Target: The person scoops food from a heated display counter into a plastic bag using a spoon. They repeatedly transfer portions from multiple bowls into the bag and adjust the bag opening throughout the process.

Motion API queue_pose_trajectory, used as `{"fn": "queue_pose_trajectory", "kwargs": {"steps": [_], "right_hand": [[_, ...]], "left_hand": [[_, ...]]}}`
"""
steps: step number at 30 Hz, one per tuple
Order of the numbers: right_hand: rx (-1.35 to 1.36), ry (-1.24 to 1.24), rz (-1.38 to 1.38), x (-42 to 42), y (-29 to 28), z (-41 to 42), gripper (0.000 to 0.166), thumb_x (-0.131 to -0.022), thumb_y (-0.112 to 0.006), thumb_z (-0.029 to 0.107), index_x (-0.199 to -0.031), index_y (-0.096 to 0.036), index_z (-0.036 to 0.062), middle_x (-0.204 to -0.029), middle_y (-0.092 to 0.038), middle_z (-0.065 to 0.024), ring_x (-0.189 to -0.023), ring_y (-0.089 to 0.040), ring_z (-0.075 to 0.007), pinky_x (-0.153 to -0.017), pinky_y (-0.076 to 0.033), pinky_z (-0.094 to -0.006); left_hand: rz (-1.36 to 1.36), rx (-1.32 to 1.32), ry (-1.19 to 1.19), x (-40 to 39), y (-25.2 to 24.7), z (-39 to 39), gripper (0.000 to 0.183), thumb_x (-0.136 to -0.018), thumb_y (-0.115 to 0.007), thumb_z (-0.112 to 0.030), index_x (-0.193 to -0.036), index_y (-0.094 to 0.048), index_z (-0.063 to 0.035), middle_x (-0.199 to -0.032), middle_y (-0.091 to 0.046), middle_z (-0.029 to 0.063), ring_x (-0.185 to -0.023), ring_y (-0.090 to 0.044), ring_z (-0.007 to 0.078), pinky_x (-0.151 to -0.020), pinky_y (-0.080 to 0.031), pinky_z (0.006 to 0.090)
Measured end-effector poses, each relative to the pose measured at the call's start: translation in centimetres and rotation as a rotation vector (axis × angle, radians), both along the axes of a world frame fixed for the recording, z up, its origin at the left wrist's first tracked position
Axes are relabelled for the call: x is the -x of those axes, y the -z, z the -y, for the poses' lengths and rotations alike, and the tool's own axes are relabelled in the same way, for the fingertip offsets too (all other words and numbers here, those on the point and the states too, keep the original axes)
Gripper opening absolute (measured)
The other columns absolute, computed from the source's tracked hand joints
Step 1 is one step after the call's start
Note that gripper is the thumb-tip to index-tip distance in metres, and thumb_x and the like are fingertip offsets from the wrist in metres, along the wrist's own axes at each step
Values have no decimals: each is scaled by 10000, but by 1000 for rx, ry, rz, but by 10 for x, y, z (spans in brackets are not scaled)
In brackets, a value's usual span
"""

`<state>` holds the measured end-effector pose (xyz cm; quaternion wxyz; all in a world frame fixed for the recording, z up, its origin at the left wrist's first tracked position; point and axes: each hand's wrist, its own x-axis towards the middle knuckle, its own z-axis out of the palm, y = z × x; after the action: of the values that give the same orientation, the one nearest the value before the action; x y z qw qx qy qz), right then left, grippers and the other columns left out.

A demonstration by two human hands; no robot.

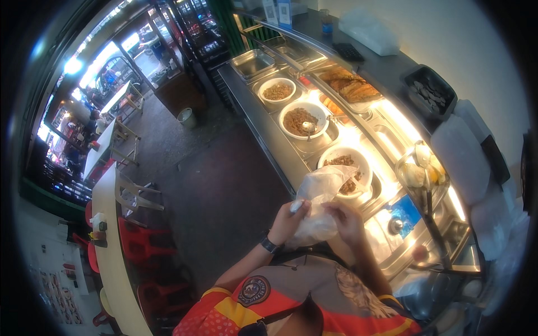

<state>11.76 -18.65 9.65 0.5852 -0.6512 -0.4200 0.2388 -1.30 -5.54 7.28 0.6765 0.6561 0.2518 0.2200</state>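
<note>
A clear plastic bag (321, 189) is stretched between my two hands, in front of my body. My left hand (290, 218) grips its left side, a dark band around the wrist. At the left thumb shows a small whitish thing (296, 206) that I cannot identify. My right hand (345, 219) pinches the bag's right side. Just beyond the hands, a white bowl (367, 161) of chopped brown food (339, 161) is partly hidden by the bag. Farther along the counter stands a second white bowl (322, 122) of similar food, a metal spoon (309, 127) in it.
A steel food counter (269, 138) runs along my right, with a third bowl (277, 80), an upright metal pan (253, 63) and a tray of browned food (349, 86). A glass-fronted shelf holds a black container (428, 92). Long tables (110, 201) and red chairs (143, 239) line the left.
</note>
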Motion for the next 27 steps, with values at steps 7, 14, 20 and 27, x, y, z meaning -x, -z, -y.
{"fn": "queue_pose_trajectory", "kwargs": {"steps": [7,14,20,27], "right_hand": [[-141,-538,-366,-14,19,3,91,-916,-531,19,-999,-566,11,-767,-582,-73,-709,-603,-157,-715,-478,-227],[-589,-540,-766,-48,23,-7,555,-872,-629,204,-1332,-366,38,-716,-504,-44,-647,-524,-127,-714,-518,-349],[-115,-805,-627,-66,12,-10,753,-791,-748,172,-1389,-314,30,-789,-478,-32,-672,-512,-139,-726,-494,-280],[-575,-880,-813,-93,44,-11,574,-769,-662,4,-1303,-453,-19,-1057,-611,-134,-911,-628,-233,-790,-515,-363]], "left_hand": [[-240,4,84,-2,18,-8,440,-969,-512,-393,-697,-575,-54,-660,-536,-16,-626,-472,46,-562,-387,242],[218,732,48,-10,20,-19,439,-964,-480,-458,-686,-484,-117,-613,-453,-22,-569,-443,78,-540,-377,231],[127,576,15,-12,-12,-32,432,-959,-481,-472,-713,-497,-118,-562,-417,-44,-496,-384,61,-494,-333,211],[145,962,101,-22,16,-35,500,-938,-460,-536,-656,-457,-124,-508,-366,-56,-457,-358,61,-469,-314,201]]}}
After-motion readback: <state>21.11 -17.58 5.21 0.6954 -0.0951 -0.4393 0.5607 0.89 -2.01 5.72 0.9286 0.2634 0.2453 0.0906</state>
